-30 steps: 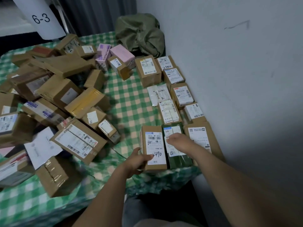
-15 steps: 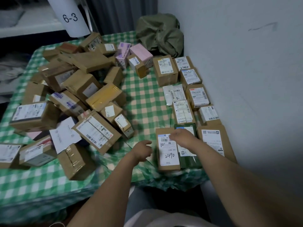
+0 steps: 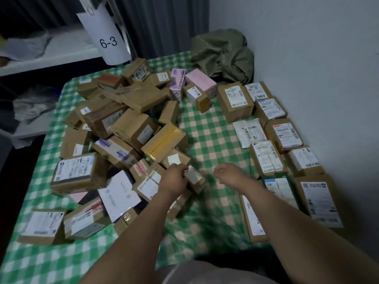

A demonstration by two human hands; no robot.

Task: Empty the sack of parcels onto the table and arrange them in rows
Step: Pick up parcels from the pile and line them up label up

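Note:
A jumbled heap of brown cardboard parcels (image 3: 127, 128) covers the left half of the table with the green checked cloth (image 3: 207, 132). Along the wall on the right, labelled parcels lie in two neat rows (image 3: 272, 128). My left hand (image 3: 174, 181) grips a small brown parcel with a white label (image 3: 193, 177) at the heap's near right edge. My right hand (image 3: 229, 174) hovers over the cloth just left of the rows, fingers loosely curled, holding nothing. The olive-green sack (image 3: 223, 54) lies crumpled in the far corner.
The wall (image 3: 307, 58) runs close along the table's right side. A white sign reading 6-3 (image 3: 106, 37) hangs above the far left edge, with shelves behind. Two pink boxes (image 3: 192, 80) sit at the heap's far end. The cloth's front edge drapes near my body.
My left hand moved left from the front row to the heap and took hold of a small labelled parcel. My right hand lifted off the front-row parcels and moved left over the cloth.

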